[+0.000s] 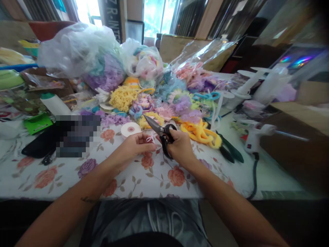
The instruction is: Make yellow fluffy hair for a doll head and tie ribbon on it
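Observation:
In the head view, my left hand [140,145] pinches a small white ribbon bow [151,138] over the flowered tablecloth. Close beside it, my right hand [180,145] is wrapped round a pair of scissors [156,127] with black handles, blades aimed up and to the left. Whether the blades are fully closed is hard to make out. A roll of white ribbon [130,129] lies just behind my left hand. Yellow chenille cord [202,133] is heaped to the right of my right hand, with dark green-handled pliers [228,149] next to it.
Colourful yarn pieces and clear plastic bags [79,48] pile up along the back. A white glue gun [257,137] with a black cable rests at the right, near a cardboard box [300,137]. On the left are a thread cone [55,104], a green tray [38,123] and a black case [43,139].

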Demonstrator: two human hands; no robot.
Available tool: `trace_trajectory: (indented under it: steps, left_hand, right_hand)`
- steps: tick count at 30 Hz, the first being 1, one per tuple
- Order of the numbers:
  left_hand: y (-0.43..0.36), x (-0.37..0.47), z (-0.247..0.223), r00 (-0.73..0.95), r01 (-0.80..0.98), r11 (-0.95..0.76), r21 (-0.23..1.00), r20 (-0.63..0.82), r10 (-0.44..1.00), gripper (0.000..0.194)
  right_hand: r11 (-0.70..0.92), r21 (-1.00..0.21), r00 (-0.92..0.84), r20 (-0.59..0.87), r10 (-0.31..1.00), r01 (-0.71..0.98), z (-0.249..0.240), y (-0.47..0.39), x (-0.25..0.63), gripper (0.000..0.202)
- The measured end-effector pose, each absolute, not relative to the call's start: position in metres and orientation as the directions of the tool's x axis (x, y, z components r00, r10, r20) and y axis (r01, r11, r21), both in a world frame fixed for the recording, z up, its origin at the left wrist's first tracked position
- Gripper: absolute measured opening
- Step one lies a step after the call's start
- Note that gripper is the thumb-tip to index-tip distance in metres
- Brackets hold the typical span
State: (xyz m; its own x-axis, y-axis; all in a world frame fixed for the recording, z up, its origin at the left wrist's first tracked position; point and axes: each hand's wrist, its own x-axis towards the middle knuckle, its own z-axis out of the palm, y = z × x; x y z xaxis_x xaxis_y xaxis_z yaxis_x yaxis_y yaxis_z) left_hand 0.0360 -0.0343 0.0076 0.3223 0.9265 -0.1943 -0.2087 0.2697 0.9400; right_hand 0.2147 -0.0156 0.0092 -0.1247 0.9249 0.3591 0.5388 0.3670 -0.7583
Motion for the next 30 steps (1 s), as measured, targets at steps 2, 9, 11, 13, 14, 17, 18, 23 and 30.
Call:
trace_trajectory:
  steps: [2, 9, 11, 13, 14, 17, 18, 23, 30]
  left_hand:
    - [-0.035, 0.037, 0.008, 0.366, -0.195, 0.329, 0.924, -0.242, 0.898, 0.022]
    - [-0.032, 0.035, 0.008, 0.394, -0.347, 0.433, 0.832, -0.29, 0.872, 0.019]
    - [-0.032, 0.035, 0.006, 0.37, -0.363, 0.424, 0.83, -0.289, 0.883, 0.022]
    - [-0.031, 0.035, 0.006, 0.348, -0.379, 0.414, 0.828, -0.287, 0.892, 0.02]
    - [-0.031, 0.035, 0.006, 0.342, -0.388, 0.41, 0.825, -0.284, 0.896, 0.019]
    - [-0.03, 0.035, 0.01, 0.34, -0.427, 0.424, 0.799, -0.292, 0.894, 0.016]
    - [-0.029, 0.035, 0.011, 0.344, -0.444, 0.437, 0.782, -0.302, 0.889, 0.018]
    - [-0.03, 0.035, 0.013, 0.319, -0.429, 0.416, 0.802, -0.296, 0.9, 0.014]
    - [-0.031, 0.033, 0.006, 0.166, -0.18, 0.204, 0.962, -0.175, 0.97, 0.017]
  right_hand:
    - [0.414, -0.695, -0.146, 0.412, 0.9, 0.588, 0.005, -0.016, 0.214, 0.023]
    - [0.5, -0.603, -0.172, 0.518, 0.838, 0.622, -0.002, -0.016, 0.213, 0.024]
    - [0.501, -0.609, -0.187, 0.504, 0.843, 0.615, -0.003, -0.016, 0.212, 0.024]
    - [0.495, -0.617, -0.193, 0.49, 0.85, 0.612, -0.003, -0.017, 0.211, 0.024]
    - [0.49, -0.622, -0.19, 0.486, 0.853, 0.611, -0.003, -0.017, 0.211, 0.025]
    - [0.481, -0.639, -0.181, 0.477, 0.86, 0.6, -0.003, -0.016, 0.211, 0.026]
    - [0.478, -0.644, -0.177, 0.476, 0.862, 0.597, -0.003, -0.016, 0.211, 0.026]
    - [0.444, -0.685, -0.153, 0.443, 0.883, 0.578, -0.001, -0.016, 0.21, 0.027]
    - [0.216, -0.942, -0.307, 0.133, 0.942, 0.255, 0.008, -0.018, 0.212, 0.015]
